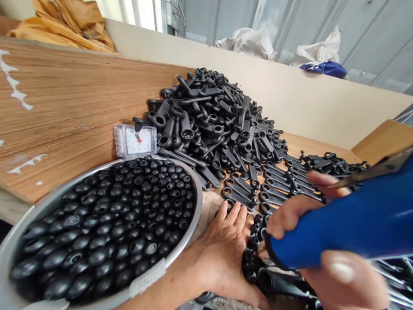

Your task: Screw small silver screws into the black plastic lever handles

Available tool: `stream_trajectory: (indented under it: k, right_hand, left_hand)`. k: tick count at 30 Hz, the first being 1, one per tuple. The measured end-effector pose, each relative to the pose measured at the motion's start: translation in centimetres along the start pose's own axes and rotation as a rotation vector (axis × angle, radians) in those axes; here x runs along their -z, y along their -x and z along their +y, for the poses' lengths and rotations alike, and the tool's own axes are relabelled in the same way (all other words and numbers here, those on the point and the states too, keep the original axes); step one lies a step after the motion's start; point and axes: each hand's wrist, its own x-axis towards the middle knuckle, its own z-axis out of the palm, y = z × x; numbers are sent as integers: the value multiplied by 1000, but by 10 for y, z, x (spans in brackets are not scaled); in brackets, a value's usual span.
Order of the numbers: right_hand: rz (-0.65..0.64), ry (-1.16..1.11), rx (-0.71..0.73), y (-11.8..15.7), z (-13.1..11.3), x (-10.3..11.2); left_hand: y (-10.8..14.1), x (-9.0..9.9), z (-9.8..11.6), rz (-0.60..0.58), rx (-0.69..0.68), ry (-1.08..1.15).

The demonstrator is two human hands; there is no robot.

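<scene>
The far end of the smooth blue cylindrical tool (334, 223) runs out at the right edge, and the right hand's (355, 283) palm is hidden behind it. The fingers and thumb clasp this tool around its near end, above flat black plastic link arms (240, 190). The left hand (223, 251) lies ungripping, fingertips on the arms. There is one tool, one clear-cased clock (138, 140) and one round metal basin (199, 198); its glossy black balls (107, 231) overlap, uncountable.
</scene>
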Motion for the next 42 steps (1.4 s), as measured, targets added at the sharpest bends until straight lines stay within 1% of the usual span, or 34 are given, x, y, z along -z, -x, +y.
stream_trajectory:
  k: [2,4,7,9,14,19,25,29,35,39,42]
  right_hand:
    - [46,-91,47,-9,-8,1]
    - [60,-157,35,-16,-14,4]
    - [-1,-233,-47,-18,-15,7]
    - [-29,-264,-78,-17,-13,6]
    - [-35,-209,-82,-17,-6,-1]
    - [-43,-209,-101,-20,-3,-5]
    - [-61,-206,-110,-16,-1,-2]
    - [-38,-224,-152,-12,-1,1]
    - [-22,-195,-93,-12,0,1]
    - [-44,-197,-111,-13,-1,-1]
    - [-74,-216,-143,-12,-1,-2]
  left_hand:
    - [1,1,1,15,4,13]
    - [2,2,1,6,12,33]
    - [2,4,1,-23,26,33]
    - [1,5,0,-30,31,28]
    - [-3,7,0,-71,18,7]
    - [-1,6,-2,-46,0,-16]
    - [0,2,-3,-28,-4,1]
    - [0,2,-3,-20,-7,9]
    - [-1,2,-2,-29,4,8]
    - [-2,0,-2,-43,16,-8]
    - [-2,-1,-4,-24,4,6]
